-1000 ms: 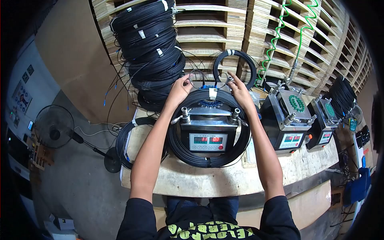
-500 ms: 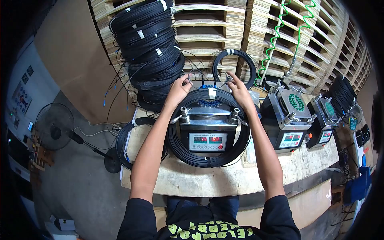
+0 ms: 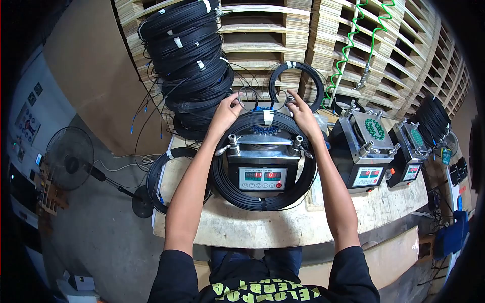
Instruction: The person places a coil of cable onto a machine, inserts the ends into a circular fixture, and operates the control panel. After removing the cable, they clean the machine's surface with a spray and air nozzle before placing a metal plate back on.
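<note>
A machine with a lit digital panel (image 3: 262,179) stands on the wooden table, ringed by a coil of black cable (image 3: 219,174) with a white tag. Behind its top, my left hand (image 3: 228,112) has its thumb and fingertips pinched at the rear left post or knob. At the rear right, my right hand (image 3: 302,112) has thumb and fingers round a metal knob (image 3: 289,99). Blue connectors (image 3: 263,108) sit between my hands, with thin black cables running up from them. A smaller black coil (image 3: 319,86) stands upright behind.
Tall stacked black coils (image 3: 194,60) rise at the back left. Another coil (image 3: 151,182) lies at the table's left edge. Two similar machines (image 3: 361,151) stand to the right. Wooden pallets (image 3: 262,30) line the back, with a green air hose (image 3: 346,50). A fan (image 3: 70,159) stands left.
The metal fitting on the green hose has swung slightly to the left. Both hands have hardly moved.
</note>
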